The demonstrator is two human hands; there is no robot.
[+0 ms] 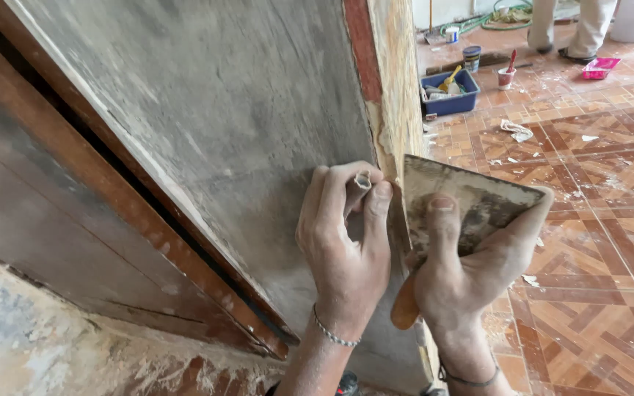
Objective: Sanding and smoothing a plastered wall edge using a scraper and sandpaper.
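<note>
My left hand (343, 238) is closed on a small putty knife (362, 181), pressed against the grey filler-coated door panel (214, 110) near its right edge. My right hand (471, 264) grips a wide scraper blade (471, 198) smeared with grey filler, its orange wooden handle (405, 308) poking out below the palm. The blade sits just right of the door's worn edge (394, 95), close to the left hand's knife.
A brown wooden frame (111, 198) runs diagonally left of the panel. The patterned tile floor (596, 242) carries paint flecks and scraps. A blue tub with tools (449, 92), small pots (471, 57), a pink tray (599, 68) and another person's legs (574, 26) lie beyond.
</note>
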